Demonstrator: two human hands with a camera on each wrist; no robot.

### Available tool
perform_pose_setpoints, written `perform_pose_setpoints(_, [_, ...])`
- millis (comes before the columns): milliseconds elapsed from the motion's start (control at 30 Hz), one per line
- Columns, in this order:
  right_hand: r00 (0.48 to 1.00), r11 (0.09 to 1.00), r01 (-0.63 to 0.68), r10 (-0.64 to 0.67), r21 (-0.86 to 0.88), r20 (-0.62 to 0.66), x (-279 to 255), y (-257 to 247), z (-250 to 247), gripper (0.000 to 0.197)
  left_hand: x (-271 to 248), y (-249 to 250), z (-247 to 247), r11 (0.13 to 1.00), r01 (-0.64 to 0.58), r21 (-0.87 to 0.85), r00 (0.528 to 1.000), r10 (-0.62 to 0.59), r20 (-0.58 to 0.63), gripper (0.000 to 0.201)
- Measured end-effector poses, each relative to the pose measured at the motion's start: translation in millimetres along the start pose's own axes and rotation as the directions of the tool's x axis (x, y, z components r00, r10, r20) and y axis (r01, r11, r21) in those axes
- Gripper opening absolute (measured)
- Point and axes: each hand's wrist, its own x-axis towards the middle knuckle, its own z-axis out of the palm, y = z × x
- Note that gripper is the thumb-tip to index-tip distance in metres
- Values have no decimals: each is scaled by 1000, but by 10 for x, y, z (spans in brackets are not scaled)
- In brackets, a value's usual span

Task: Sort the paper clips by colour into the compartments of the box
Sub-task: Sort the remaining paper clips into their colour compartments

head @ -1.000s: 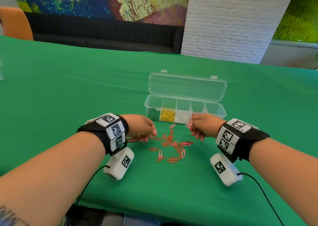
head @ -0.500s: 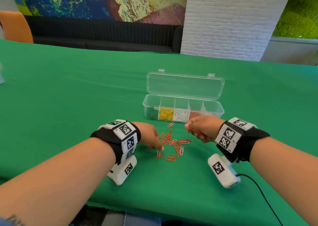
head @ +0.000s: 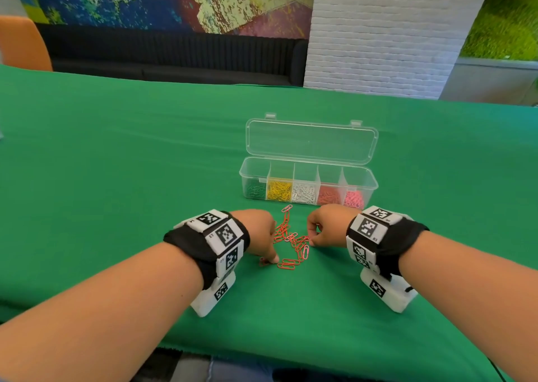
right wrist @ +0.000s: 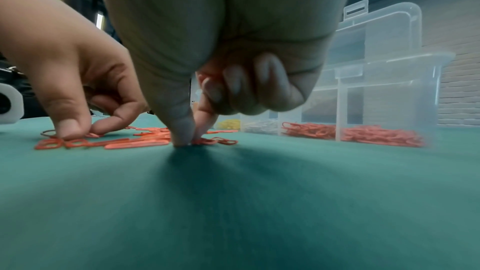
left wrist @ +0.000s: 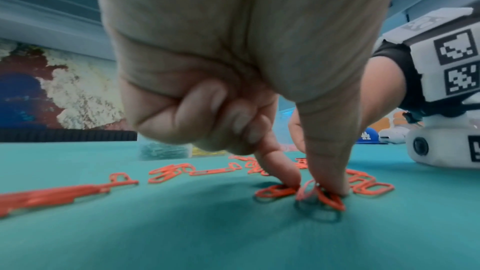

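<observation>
Several red paper clips (head: 291,237) lie scattered on the green cloth in front of the clear box (head: 308,175). Its compartments hold green, yellow, white, red and pink clips from left to right. My left hand (head: 270,258) is at the pile's near left edge, thumb and forefinger pinching red clips (left wrist: 319,194) against the cloth, the other fingers curled. My right hand (head: 311,242) is at the pile's right edge, thumb and forefinger tips (right wrist: 185,140) pinching a red clip on the cloth. More red clips (right wrist: 124,142) lie between the two hands.
The box lid (head: 311,143) stands open behind the compartments. The green table (head: 116,163) stretches wide on both sides, its near edge just below my forearms. A dark sofa (head: 174,58) and a white brick pillar (head: 378,32) are beyond the far edge.
My right hand came back from the box and down to the pile's right edge. My left hand moved from the pile's left side to its near edge and pinched clips there.
</observation>
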Motion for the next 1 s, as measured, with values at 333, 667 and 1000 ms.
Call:
perform_pose_setpoints(333, [1000,1000,-12,12,-8,-19,11,24,11,10,-54,-161,-12,992,-28,-125,999,31,18,16])
perform_pose_setpoints(667, [1000,1000,-1,1,-6,-28,-3,19,9,5,-56,-125,30,992,-88,-92,996,87,-13,7])
perform_pose_setpoints(1000, [994,968,-70,88,239,-68,-43,68,-29,24,-103,-159,20,979,-175,-102,985,175,-12,15])
